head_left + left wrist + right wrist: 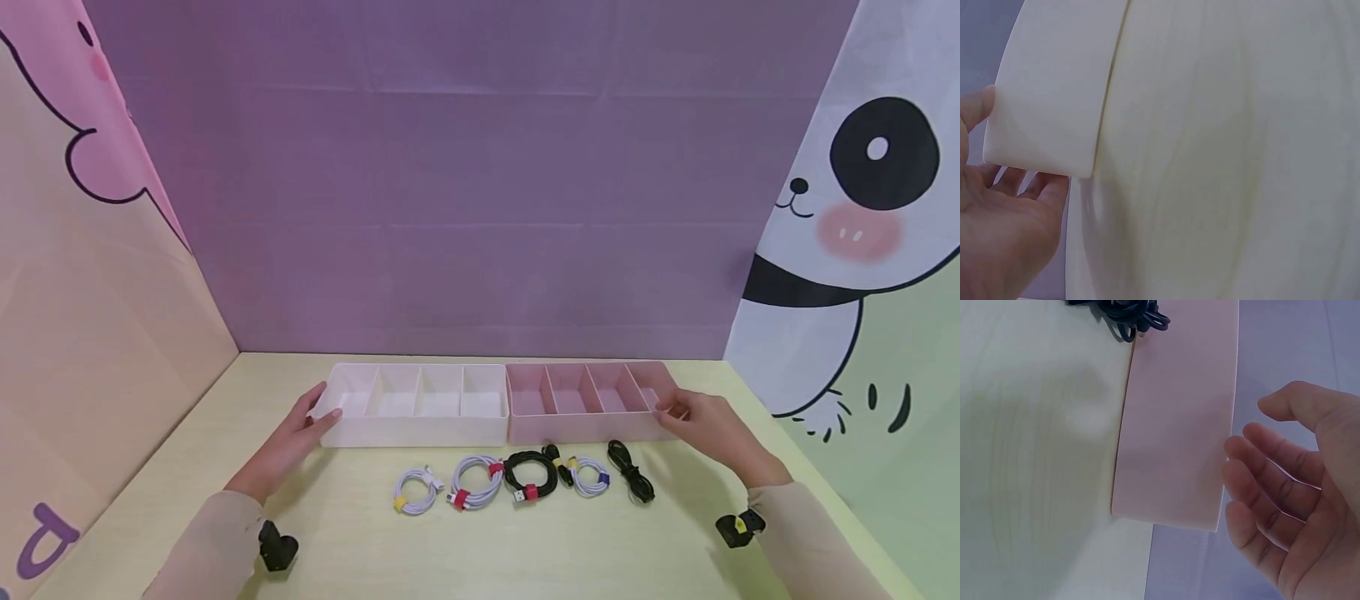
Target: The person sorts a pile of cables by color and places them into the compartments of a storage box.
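Observation:
A white divided storage box point(416, 432) stands at the back of the table, end to end with a pink divided storage box point(581, 428). My left hand point(288, 437) holds the white box's left end, thumb at the front rim and fingers against the end wall. At the pink box's right end is my right hand point(708, 429), its fingers loosely bent by the rim. In the right wrist view its thumb stands apart from the pink wall point(1175, 425), and nothing is gripped. No contents show in the compartments.
Several coiled cables lie in a row before the boxes: white coils point(416, 492) with coloured ties, a black USB cable point(531, 475) with a red tie, and a black bundle point(632, 472) at the right. A purple backdrop point(480, 208) rises behind the table point(487, 558).

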Motion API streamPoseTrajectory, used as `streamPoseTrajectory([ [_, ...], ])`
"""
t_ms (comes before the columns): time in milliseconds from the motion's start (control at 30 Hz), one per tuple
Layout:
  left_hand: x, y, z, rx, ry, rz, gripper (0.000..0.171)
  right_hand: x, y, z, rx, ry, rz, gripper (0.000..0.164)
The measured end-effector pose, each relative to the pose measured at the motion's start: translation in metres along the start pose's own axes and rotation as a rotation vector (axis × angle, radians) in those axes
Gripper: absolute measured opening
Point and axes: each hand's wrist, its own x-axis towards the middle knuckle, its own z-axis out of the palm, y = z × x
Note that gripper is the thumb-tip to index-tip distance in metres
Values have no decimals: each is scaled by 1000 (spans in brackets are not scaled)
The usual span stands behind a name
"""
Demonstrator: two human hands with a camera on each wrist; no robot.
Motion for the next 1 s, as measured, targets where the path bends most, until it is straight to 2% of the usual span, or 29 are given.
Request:
streamPoseTrajectory([
  [433,0,-3,-3,-15,24,70,92,-8,-3,5,29,-24,-20,9],
  [733,-2,-1,-4,27,24,44,90,-12,-4,10,71,-38,-31,8],
  [1000,-2,0,-5,31,25,57,89,-14,-3,22,85,-91,-45,8],
])
